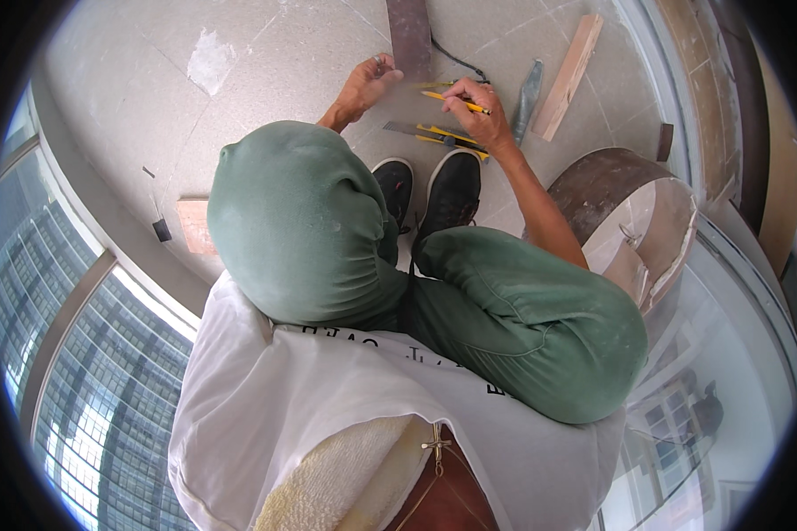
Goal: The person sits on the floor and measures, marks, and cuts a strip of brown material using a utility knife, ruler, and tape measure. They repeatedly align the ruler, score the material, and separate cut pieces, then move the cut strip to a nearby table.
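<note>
You are squatting on the pale speckled stone floor (266, 62), both arms stretched forward past your green-trousered knees (301, 221). Your right hand (480, 113) is closed around a yellow pencil (456, 102), its tip lying toward the dark brown flat strip (409, 35) ahead of you. Your left hand (367, 84) is curled, fingertips pinching the near end of that strip. A grey-and-yellow folding ruler (434, 134) lies on the floor just beyond your black shoes (429, 190). A pale wooden block (571, 75) and a grey trowel-like tool (527, 97) lie to the right, near a round brown drum (624, 212).
</note>
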Demonstrator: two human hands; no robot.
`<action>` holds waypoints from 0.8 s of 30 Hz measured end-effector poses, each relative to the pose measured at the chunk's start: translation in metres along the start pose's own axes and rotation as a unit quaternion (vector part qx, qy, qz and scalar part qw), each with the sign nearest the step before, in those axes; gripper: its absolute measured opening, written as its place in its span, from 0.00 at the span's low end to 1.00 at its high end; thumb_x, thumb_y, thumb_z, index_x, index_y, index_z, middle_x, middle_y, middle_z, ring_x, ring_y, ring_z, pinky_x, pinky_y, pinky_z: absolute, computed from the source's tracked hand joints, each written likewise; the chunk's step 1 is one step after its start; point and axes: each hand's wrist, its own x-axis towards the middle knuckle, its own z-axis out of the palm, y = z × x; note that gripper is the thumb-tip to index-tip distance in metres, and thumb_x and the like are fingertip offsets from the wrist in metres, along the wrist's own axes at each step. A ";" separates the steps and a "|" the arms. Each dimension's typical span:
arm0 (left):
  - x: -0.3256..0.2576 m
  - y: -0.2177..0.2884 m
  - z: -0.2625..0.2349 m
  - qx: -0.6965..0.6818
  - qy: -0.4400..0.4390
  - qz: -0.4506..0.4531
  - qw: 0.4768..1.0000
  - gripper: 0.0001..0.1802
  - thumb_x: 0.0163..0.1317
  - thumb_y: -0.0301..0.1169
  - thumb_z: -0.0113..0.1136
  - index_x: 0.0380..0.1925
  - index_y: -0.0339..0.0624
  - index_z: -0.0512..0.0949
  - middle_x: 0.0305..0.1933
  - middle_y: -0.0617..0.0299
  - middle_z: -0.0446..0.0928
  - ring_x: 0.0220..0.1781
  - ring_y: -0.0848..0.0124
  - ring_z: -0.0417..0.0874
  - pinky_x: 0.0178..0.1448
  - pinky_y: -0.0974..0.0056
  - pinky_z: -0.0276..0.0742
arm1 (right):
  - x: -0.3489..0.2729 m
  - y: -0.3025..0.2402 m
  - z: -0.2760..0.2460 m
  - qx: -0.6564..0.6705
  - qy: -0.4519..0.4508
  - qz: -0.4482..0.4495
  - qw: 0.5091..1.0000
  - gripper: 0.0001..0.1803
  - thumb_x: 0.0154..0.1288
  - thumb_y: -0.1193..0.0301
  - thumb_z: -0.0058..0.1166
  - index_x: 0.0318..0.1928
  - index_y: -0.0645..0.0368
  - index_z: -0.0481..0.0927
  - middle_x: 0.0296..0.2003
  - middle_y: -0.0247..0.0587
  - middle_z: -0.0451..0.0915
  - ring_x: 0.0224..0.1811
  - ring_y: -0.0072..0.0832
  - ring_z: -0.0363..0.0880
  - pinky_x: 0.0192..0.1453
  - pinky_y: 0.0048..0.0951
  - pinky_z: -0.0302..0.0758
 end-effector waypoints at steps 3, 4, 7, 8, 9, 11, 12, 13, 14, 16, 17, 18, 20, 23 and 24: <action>-0.001 0.002 0.001 0.010 -0.002 0.004 1.000 0.04 0.73 0.31 0.58 0.42 0.46 0.74 0.38 0.69 0.78 0.42 0.77 0.81 0.48 0.68 0.86 | -0.002 0.004 0.002 -0.069 -0.015 -0.031 0.997 0.06 0.67 0.68 0.52 0.35 0.56 0.79 0.28 0.29 0.83 0.31 0.22 0.82 0.50 0.30 0.70; -0.001 0.002 0.003 -0.001 0.007 0.004 1.000 0.04 0.72 0.31 0.59 0.42 0.46 0.75 0.36 0.70 0.77 0.40 0.78 0.78 0.46 0.69 0.81 | -0.002 0.004 0.002 -0.071 -0.014 -0.032 0.997 0.06 0.67 0.68 0.52 0.35 0.56 0.79 0.28 0.28 0.83 0.31 0.22 0.82 0.51 0.30 0.69; 0.000 0.002 0.008 -0.026 0.021 0.002 0.999 0.04 0.70 0.29 0.60 0.41 0.46 0.76 0.34 0.71 0.75 0.36 0.80 0.73 0.41 0.70 0.72 | -0.004 0.007 0.002 -0.081 -0.010 -0.033 0.996 0.06 0.67 0.68 0.52 0.35 0.55 0.79 0.28 0.28 0.83 0.31 0.22 0.82 0.52 0.30 0.69; -0.001 0.002 0.007 -0.027 0.022 0.002 0.999 0.04 0.70 0.29 0.60 0.41 0.46 0.76 0.34 0.71 0.75 0.36 0.80 0.73 0.41 0.70 0.72 | -0.003 0.007 0.003 -0.084 -0.011 -0.035 0.996 0.06 0.67 0.68 0.52 0.35 0.55 0.79 0.28 0.28 0.82 0.31 0.23 0.82 0.51 0.30 0.69; -0.001 0.002 0.007 -0.029 0.022 0.002 0.999 0.04 0.70 0.29 0.60 0.41 0.46 0.76 0.34 0.72 0.75 0.36 0.80 0.73 0.41 0.70 0.72 | -0.003 0.007 0.003 -0.087 -0.012 -0.037 0.995 0.06 0.67 0.68 0.52 0.35 0.55 0.79 0.28 0.27 0.82 0.31 0.23 0.82 0.51 0.31 0.69; -0.002 0.003 0.006 -0.029 0.022 0.000 0.999 0.03 0.70 0.29 0.60 0.41 0.46 0.76 0.34 0.72 0.75 0.36 0.79 0.73 0.41 0.69 0.72 | -0.003 0.006 0.004 -0.084 -0.014 -0.033 0.996 0.07 0.67 0.68 0.52 0.34 0.55 0.79 0.28 0.27 0.82 0.31 0.23 0.82 0.51 0.31 0.69; -0.002 0.003 0.006 -0.029 0.021 -0.001 0.999 0.03 0.70 0.29 0.60 0.41 0.46 0.76 0.34 0.71 0.75 0.36 0.79 0.72 0.41 0.69 0.72 | -0.003 0.005 0.004 -0.082 -0.014 -0.030 0.996 0.07 0.67 0.68 0.52 0.34 0.55 0.79 0.28 0.27 0.82 0.31 0.23 0.82 0.51 0.32 0.69; -0.002 0.002 0.006 -0.029 0.021 0.000 0.999 0.03 0.70 0.29 0.60 0.41 0.46 0.76 0.34 0.71 0.75 0.36 0.79 0.72 0.41 0.69 0.72 | -0.002 0.006 0.004 -0.083 -0.015 -0.032 0.996 0.07 0.67 0.68 0.52 0.33 0.55 0.79 0.29 0.28 0.82 0.31 0.23 0.81 0.50 0.32 0.69; -0.001 0.001 0.006 -0.028 0.021 0.001 0.999 0.03 0.70 0.29 0.60 0.41 0.46 0.76 0.34 0.71 0.75 0.36 0.79 0.72 0.41 0.69 0.72 | -0.002 0.007 0.005 -0.083 -0.016 -0.034 0.996 0.07 0.67 0.68 0.53 0.33 0.55 0.79 0.30 0.28 0.81 0.31 0.24 0.81 0.50 0.32 0.69; 0.000 0.001 0.004 -0.018 0.014 0.001 1.000 0.03 0.71 0.30 0.59 0.41 0.46 0.75 0.36 0.70 0.76 0.38 0.79 0.75 0.44 0.69 0.77 | -0.003 0.010 0.005 -0.096 -0.016 -0.049 0.994 0.07 0.66 0.68 0.53 0.32 0.55 0.79 0.32 0.28 0.81 0.31 0.24 0.80 0.49 0.32 0.69; 0.000 0.001 0.002 -0.009 0.007 -0.001 1.000 0.03 0.72 0.30 0.58 0.41 0.46 0.74 0.37 0.69 0.77 0.40 0.78 0.78 0.47 0.68 0.82 | -0.003 0.011 0.005 -0.109 -0.014 -0.062 0.992 0.07 0.66 0.68 0.53 0.31 0.54 0.79 0.32 0.28 0.80 0.31 0.24 0.80 0.48 0.32 0.69; 0.001 0.001 0.002 0.000 0.000 -0.003 1.000 0.04 0.74 0.31 0.57 0.42 0.46 0.74 0.38 0.68 0.78 0.42 0.77 0.81 0.49 0.68 0.87 | -0.003 0.012 0.005 -0.122 -0.012 -0.076 0.990 0.07 0.66 0.68 0.53 0.31 0.54 0.79 0.33 0.28 0.80 0.32 0.24 0.80 0.48 0.33 0.69; 0.003 0.001 0.003 0.005 0.001 -0.005 1.000 0.04 0.73 0.31 0.58 0.42 0.46 0.74 0.38 0.68 0.78 0.42 0.77 0.81 0.49 0.68 0.87 | -0.005 0.016 0.005 -0.142 -0.018 -0.086 0.986 0.07 0.67 0.68 0.53 0.31 0.54 0.79 0.34 0.28 0.80 0.32 0.25 0.79 0.47 0.33 0.69; 0.002 0.000 0.000 0.014 0.005 -0.010 1.000 0.03 0.73 0.31 0.58 0.42 0.45 0.74 0.37 0.68 0.78 0.41 0.77 0.81 0.48 0.68 0.87 | -0.003 0.015 0.006 -0.137 -0.035 -0.072 0.987 0.08 0.68 0.68 0.52 0.31 0.55 0.78 0.33 0.28 0.79 0.34 0.25 0.79 0.47 0.34 0.69; 0.002 0.000 0.000 0.016 0.003 -0.011 1.000 0.03 0.73 0.30 0.58 0.42 0.45 0.74 0.37 0.69 0.78 0.41 0.77 0.81 0.48 0.68 0.87 | -0.003 0.014 0.006 -0.131 -0.040 -0.061 0.989 0.08 0.68 0.68 0.52 0.31 0.55 0.78 0.33 0.29 0.79 0.34 0.25 0.79 0.47 0.34 0.69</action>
